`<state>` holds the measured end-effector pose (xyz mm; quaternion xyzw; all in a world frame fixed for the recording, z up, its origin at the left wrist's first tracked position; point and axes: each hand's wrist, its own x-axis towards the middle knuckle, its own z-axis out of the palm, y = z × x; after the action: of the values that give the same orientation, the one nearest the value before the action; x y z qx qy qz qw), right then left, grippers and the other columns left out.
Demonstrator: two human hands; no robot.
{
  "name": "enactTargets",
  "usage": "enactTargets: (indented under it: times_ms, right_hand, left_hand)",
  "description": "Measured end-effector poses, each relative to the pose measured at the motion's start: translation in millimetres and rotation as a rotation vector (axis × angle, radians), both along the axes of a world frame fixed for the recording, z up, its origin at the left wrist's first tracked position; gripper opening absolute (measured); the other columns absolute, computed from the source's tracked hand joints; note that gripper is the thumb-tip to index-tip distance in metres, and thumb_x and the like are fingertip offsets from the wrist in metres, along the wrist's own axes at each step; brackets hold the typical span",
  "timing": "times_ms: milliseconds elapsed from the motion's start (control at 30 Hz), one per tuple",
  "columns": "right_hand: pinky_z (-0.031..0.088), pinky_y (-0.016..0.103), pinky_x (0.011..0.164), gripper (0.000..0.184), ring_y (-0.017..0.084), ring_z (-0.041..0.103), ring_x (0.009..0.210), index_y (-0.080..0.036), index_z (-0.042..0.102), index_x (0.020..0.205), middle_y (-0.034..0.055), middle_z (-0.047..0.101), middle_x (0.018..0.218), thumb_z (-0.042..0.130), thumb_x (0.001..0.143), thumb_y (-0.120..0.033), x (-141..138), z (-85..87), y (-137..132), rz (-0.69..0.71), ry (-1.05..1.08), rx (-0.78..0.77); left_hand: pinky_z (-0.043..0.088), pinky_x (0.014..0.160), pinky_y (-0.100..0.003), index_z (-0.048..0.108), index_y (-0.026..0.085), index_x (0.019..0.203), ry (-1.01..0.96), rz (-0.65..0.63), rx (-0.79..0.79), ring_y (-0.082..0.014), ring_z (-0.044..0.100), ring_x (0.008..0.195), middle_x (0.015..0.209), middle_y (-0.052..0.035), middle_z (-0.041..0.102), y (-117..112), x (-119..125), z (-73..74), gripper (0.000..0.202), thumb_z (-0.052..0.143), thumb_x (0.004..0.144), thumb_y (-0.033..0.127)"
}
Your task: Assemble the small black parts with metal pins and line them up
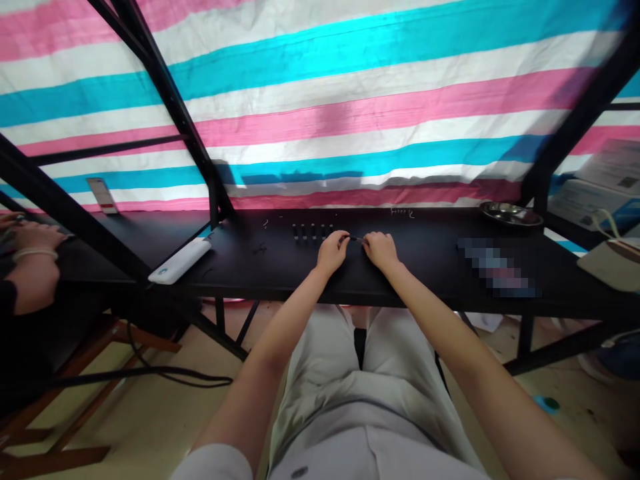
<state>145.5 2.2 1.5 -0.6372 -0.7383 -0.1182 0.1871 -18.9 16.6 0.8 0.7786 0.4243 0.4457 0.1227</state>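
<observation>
My left hand (332,251) and my right hand (381,249) rest close together on the black table (280,270), both with fingers curled. Between their fingertips they pinch a small dark part (355,238), too small to name. Just left of my left hand, several small black upright pieces (312,231) stand in a row on the table. A few tiny pale bits (401,212) lie further back near the striped sheet.
A white power bank (181,261) lies at the table's left. A metal bowl (511,214) sits at the back right, a blurred patch (495,267) in front of it. Another person's hands (31,248) work at far left. Black frame bars (165,100) slant overhead.
</observation>
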Motion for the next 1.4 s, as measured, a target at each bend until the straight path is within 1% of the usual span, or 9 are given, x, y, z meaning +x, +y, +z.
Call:
enactTargets:
  times_ms: [133, 267, 333, 667, 933, 1033, 1200, 1300, 1400]
  right_hand:
    - [0.034, 0.032, 0.074, 0.028, 0.023, 0.053, 0.09, -0.017, 0.064, 0.092, 0.0107, 0.064, 0.094, 0.039, 0.09, -0.028, 5, -0.6, 3, -0.032, 0.085, 0.025]
    - [0.035, 0.03, 0.074, 0.027, 0.02, 0.053, 0.087, -0.018, 0.065, 0.097, 0.0087, 0.064, 0.092, 0.041, 0.09, -0.029, 3, -1.7, 6, 0.196, 0.084, -0.036]
    - [0.035, 0.029, 0.074, 0.027, 0.02, 0.053, 0.086, -0.017, 0.065, 0.097, 0.0085, 0.064, 0.09, 0.042, 0.09, -0.027, 1, -2.0, 7, 0.244, 0.056, -0.064]
    - [0.031, 0.029, 0.069, 0.027, 0.019, 0.053, 0.083, -0.014, 0.065, 0.096, 0.0098, 0.063, 0.087, 0.042, 0.09, -0.025, -5, -1.3, 4, 0.254, -0.036, -0.034]
    - [0.035, 0.028, 0.07, 0.022, 0.018, 0.052, 0.077, -0.015, 0.066, 0.089, 0.0084, 0.062, 0.081, 0.045, 0.087, -0.023, -4, -7.2, 8, 0.322, 0.098, 0.02]
    - [0.037, 0.027, 0.069, 0.022, 0.018, 0.054, 0.074, -0.016, 0.065, 0.08, 0.0079, 0.063, 0.078, 0.048, 0.085, -0.028, 8, -11.9, 18, 0.239, 0.282, 0.081]
    - [0.039, 0.027, 0.064, 0.025, 0.019, 0.058, 0.068, -0.015, 0.067, 0.075, 0.0087, 0.067, 0.074, 0.055, 0.078, -0.036, 48, -17.1, 44, -0.145, 0.649, 0.088]
    - [0.04, 0.026, 0.064, 0.023, 0.019, 0.06, 0.071, -0.014, 0.069, 0.076, 0.0098, 0.068, 0.077, 0.059, 0.075, -0.035, 69, -18.9, 59, -0.234, 0.712, 0.066]
    - [0.041, 0.026, 0.065, 0.022, 0.019, 0.06, 0.073, -0.014, 0.07, 0.078, 0.0098, 0.069, 0.079, 0.061, 0.073, -0.033, 80, -21.1, 71, -0.243, 0.684, 0.011]
  left_hand:
    - [0.045, 0.07, -0.024, 0.059, 0.016, 0.104, -0.007, 0.066, 0.014, -0.0106, 0.053, 0.066, 0.091, -0.0042, 0.063, 2, -1, -1.6, 0.024, 0.044, 0.087, 0.026]
    - [0.045, 0.07, -0.023, 0.06, 0.018, 0.101, 0.08, -0.008, -0.029, -0.0108, 0.054, 0.067, 0.09, -0.0028, 0.063, 4, -1, -5.5, 0.021, 0.048, 0.085, 0.024]
    - [0.045, 0.07, -0.023, 0.06, 0.018, 0.1, 0.111, -0.053, -0.038, -0.011, 0.054, 0.067, 0.089, -0.0023, 0.063, 4, 0, -6.5, 0.02, 0.049, 0.084, 0.023]
    - [0.045, 0.071, -0.024, 0.061, 0.017, 0.096, 0.155, -0.12, -0.017, -0.013, 0.056, 0.074, 0.087, -0.0034, 0.063, 1, 0, -4.7, 0.018, 0.05, 0.083, 0.022]
    - [0.044, 0.066, -0.023, 0.059, 0.018, 0.099, 0.106, -0.158, -0.043, -0.0092, 0.052, 0.062, 0.086, -0.0013, 0.063, 1, 0, -4.5, 0.019, 0.051, 0.082, 0.022]
    - [0.043, 0.062, -0.022, 0.055, 0.018, 0.107, 0.07, -0.151, -0.063, -0.0076, 0.049, 0.056, 0.085, 0.0003, 0.062, -2, 1, -3.5, 0.027, 0.053, 0.082, 0.027]
    - [0.042, 0.062, -0.022, 0.06, 0.017, 0.09, 0.128, -0.146, -0.022, -0.0082, 0.048, 0.058, 0.084, -0.0008, 0.062, -3, 1, -2.8, 0.015, 0.05, 0.082, 0.025]
    - [0.041, 0.062, -0.022, 0.061, 0.017, 0.088, 0.154, -0.138, -0.027, -0.0089, 0.049, 0.059, 0.083, -0.0012, 0.062, -2, 0, -2.4, 0.015, 0.049, 0.082, 0.024]
    - [0.041, 0.062, -0.022, 0.061, 0.017, 0.088, 0.155, -0.136, -0.032, -0.009, 0.049, 0.059, 0.083, -0.0013, 0.062, -2, -1, -1.9, 0.015, 0.048, 0.082, 0.024]
